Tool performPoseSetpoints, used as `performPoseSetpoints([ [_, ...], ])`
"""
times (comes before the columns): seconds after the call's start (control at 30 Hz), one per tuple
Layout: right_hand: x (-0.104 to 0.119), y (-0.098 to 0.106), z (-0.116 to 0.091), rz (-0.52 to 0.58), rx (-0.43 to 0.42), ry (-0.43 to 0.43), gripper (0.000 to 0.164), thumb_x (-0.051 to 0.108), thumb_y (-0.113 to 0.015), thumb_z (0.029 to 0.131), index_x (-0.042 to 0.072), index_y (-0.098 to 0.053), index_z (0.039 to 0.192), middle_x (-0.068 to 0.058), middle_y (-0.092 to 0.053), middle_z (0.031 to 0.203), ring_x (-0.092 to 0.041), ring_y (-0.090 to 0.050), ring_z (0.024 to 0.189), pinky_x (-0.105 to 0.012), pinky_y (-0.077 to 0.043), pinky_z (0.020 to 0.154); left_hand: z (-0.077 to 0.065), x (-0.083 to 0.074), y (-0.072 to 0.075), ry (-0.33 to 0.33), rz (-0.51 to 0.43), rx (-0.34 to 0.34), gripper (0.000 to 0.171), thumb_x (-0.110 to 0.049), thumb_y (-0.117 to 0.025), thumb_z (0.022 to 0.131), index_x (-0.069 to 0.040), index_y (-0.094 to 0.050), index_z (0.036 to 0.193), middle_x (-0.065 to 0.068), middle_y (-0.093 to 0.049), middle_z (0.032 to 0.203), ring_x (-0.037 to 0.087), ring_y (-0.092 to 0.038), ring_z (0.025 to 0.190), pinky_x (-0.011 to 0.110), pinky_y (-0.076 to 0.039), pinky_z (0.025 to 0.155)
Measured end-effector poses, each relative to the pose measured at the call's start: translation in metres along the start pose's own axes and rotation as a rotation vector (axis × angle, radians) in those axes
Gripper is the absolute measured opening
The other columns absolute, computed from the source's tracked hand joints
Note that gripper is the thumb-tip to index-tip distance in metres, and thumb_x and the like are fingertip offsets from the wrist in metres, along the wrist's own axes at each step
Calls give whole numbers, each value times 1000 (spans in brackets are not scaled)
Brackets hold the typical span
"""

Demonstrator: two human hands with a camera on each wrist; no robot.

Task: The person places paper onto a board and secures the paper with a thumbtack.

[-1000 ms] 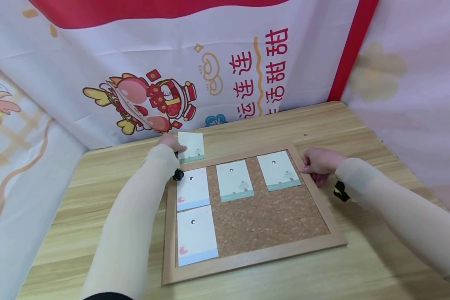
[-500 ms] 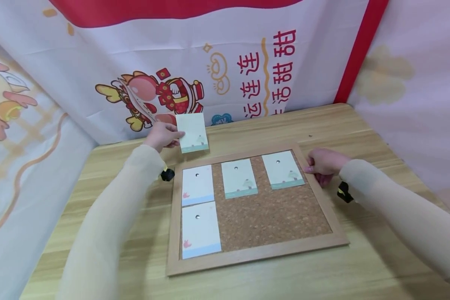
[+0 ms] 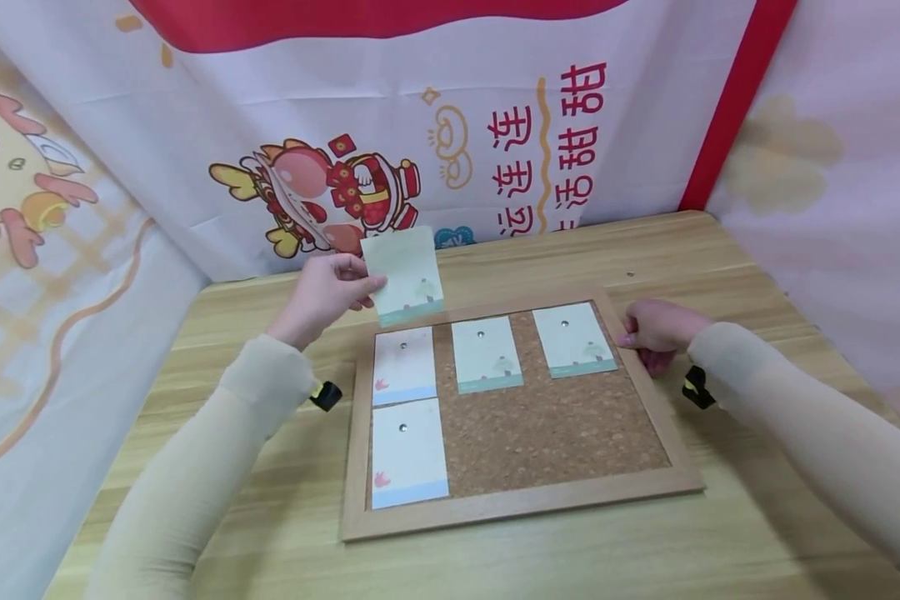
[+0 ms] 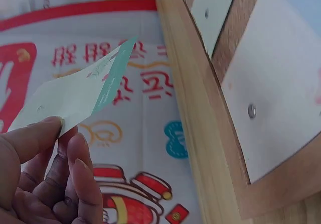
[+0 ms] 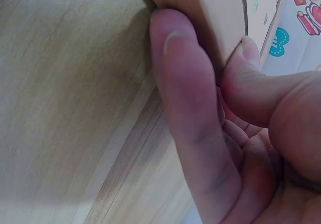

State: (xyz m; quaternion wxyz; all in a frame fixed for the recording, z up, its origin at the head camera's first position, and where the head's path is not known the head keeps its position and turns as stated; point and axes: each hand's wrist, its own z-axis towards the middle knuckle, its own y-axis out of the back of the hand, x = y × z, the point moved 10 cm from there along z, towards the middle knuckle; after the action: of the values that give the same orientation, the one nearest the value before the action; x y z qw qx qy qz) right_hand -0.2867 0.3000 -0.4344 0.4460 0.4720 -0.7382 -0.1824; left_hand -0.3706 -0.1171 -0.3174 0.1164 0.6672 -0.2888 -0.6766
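Note:
My left hand point(image 3: 328, 293) pinches a pale green sheet of notepaper point(image 3: 408, 268) by its left edge, between thumb and fingers. The sheet is raised above the far left corner of a wood-framed corkboard point(image 3: 558, 437). In the left wrist view the notepaper point(image 4: 75, 96) bends slightly, and its darker green printed strip shows. At the board's right side, my right hand point(image 3: 662, 331) grips the frame. The right wrist view has the thumb on top of the wooden frame point(image 5: 205, 18) and a finger against its outer side.
Two blue-edged sheets point(image 3: 405, 367) are pinned down the board's left side. Two green-edged sheets point(image 3: 487, 354) hang along its far side, each with a silver pin. A small pin-like object point(image 3: 631, 274) lies on the wooden table point(image 3: 570, 558). Printed cloth point(image 3: 307, 75) hangs behind.
My left hand has lifted the notepaper off the table beyond the board and brought it slightly right and nearer. The right hand keeps its hold on the frame. The head view has shifted a little.

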Motion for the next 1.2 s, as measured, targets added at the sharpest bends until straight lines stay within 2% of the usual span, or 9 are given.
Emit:
performPoseSetpoints([
  [0.2,-1,-1,2,-5,7,1,19,16,-54,103,-1,-53,94,-12,-64,75,-21,-66,64,-35,-56,60,-43,-25,-11,-153,-8,16,30,-34,-77,87,-6,-68,93,11,-72,86,27,-67,77,34,-54,69],
  [0.47,-2,-1,2,-13,-4,21,20,17,-55,103,0,-52,92,-12,-64,73,-21,-65,62,-35,-56,58,-91,-58,-30,-372,22,8,15,-21,-77,89,-9,-68,85,5,-69,76,21,-62,65,29,-51,60],
  [0.53,0,-1,1,-11,-5,29,20,16,-55,103,-1,-52,92,-12,-64,73,-20,-65,61,-36,-56,58,-106,-68,-37,-460,75,-8,9,-15,-76,89,-11,-69,86,1,-68,77,17,-59,63,27,-50,57],
  [0.63,2,-1,0,-8,-3,40,20,16,-54,103,-1,-52,93,-12,-64,73,-20,-65,61,-36,-56,57,-131,-88,-47,-655,163,-37,9,-4,-77,86,-11,-72,89,-2,-69,82,11,-57,65,26,-49,56],
  [0.77,3,-2,-2,2,0,54,20,15,-53,103,-1,-50,93,-12,-64,73,-20,-65,61,-36,-56,57,-167,-112,-63,-962,241,-66,19,8,-79,78,-7,-74,90,2,-72,91,13,-66,81,30,-55,71],
  [0.83,3,-1,-3,5,-2,57,20,15,-54,103,-1,-50,93,-12,-64,72,-20,-66,61,-36,-56,57,-182,-119,-69,-1078,272,-76,21,9,-81,75,-5,-74,89,5,-72,93,17,-68,88,31,-56,76],
  [0.93,3,-1,-3,8,-4,58,20,15,-53,103,-2,-49,93,-12,-64,72,-20,-66,61,-36,-56,57,-199,-125,-78,-1188,311,-85,18,4,-83,75,-6,-74,88,6,-72,93,18,-68,88,31,-56,77],
  [1.07,2,-2,-1,9,-7,54,21,16,-53,104,-1,-49,93,-12,-64,73,-20,-66,60,-36,-56,57,-215,-129,-85,-1284,312,-100,6,-4,-77,85,-8,-74,86,4,-70,91,17,-67,83,27,-55,72],
  [1.2,1,-2,0,7,-1,42,21,17,-53,104,-1,-49,95,-12,-64,74,-20,-66,61,-36,-56,57,-228,-131,-89,-1356,301,-130,10,-7,-69,92,-11,-73,84,2,-68,90,15,-66,78,27,-54,67],
])
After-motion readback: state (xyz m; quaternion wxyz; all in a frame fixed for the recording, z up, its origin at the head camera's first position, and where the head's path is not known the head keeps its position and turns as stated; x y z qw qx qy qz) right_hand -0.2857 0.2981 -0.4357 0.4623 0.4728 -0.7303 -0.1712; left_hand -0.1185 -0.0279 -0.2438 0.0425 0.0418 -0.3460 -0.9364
